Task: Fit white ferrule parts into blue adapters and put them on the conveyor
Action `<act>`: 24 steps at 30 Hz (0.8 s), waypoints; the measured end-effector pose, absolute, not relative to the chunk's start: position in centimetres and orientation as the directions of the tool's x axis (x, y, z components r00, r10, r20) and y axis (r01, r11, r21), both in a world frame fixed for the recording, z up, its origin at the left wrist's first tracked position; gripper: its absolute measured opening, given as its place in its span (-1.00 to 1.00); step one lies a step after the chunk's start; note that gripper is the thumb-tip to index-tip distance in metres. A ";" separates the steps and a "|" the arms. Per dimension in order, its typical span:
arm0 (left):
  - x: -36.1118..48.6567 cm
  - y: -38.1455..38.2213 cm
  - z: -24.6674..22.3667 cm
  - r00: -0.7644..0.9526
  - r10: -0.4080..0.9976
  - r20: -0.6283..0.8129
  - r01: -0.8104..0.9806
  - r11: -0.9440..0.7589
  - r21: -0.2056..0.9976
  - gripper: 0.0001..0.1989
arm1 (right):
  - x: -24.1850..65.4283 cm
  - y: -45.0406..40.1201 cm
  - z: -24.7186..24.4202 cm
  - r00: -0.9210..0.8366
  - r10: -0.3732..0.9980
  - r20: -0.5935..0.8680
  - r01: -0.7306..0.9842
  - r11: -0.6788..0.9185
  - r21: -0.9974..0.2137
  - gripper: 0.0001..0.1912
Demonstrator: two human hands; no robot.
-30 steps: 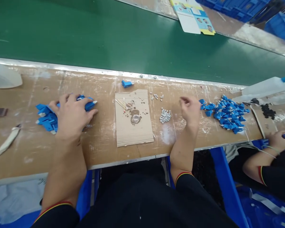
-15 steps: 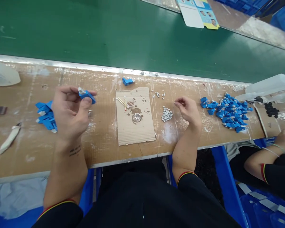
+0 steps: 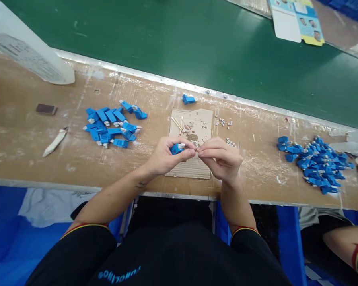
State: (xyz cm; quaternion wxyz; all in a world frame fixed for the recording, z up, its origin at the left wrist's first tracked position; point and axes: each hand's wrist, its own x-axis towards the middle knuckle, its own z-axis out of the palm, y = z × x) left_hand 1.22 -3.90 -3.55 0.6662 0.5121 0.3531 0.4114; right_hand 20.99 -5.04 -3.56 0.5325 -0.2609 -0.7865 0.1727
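Note:
A small blue plastic part (image 3: pixel 176 149) with a whitish-grey end rests in the curled fingers of my left hand (image 3: pixel 164 158). The thumb and fingertips of that hand meet the pinched fingertips of my right hand (image 3: pixel 221 157). Whatever sits between those fingertips is too small to make out. Both hands hover over a cardboard piece (image 3: pixel 189 171) with dark wet spots, and several thin sticks (image 3: pixel 178 124) lie on it. Small grey pieces (image 3: pixel 230 142) lie just beyond my right hand, partly hidden by it. More grey bits (image 3: pixel 222 122) are scattered behind them.
Blue parts form a left group (image 3: pixel 107 127) and a right heap (image 3: pixel 320 163); a single blue part (image 3: pixel 188 99) lies behind the cardboard. A wrapped blade-like tool (image 3: pixel 55 143), a brown block (image 3: pixel 46 109) and a translucent container (image 3: pixel 44 59) are leftward. A green surface (image 3: pixel 167 47) runs behind. A co-worker's arm (image 3: pixel 343 242) is at right.
My hands were apart and have come together over the cardboard, the left bringing the blue part rightward. The view has shifted left, showing more of the left group of blue parts.

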 end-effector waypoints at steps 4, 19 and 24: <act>1.4 -4.0 -3.7 0.387 0.922 -0.027 -0.195 0.110 0.975 -0.68 | 20.8 -4.9 -4.1 -0.232 0.549 0.803 0.313 0.823 -0.473 -0.55; 1.5 -4.3 -4.0 0.454 0.890 -0.042 -0.219 0.157 0.963 -0.63 | 20.7 -4.9 -4.0 -0.243 0.603 0.760 0.368 0.782 -0.503 -0.86; 1.6 -4.2 -3.9 0.477 0.878 -0.043 -0.214 0.163 0.963 -0.56 | 20.5 -4.9 -3.9 -0.242 0.595 0.766 0.325 0.794 -0.514 -0.82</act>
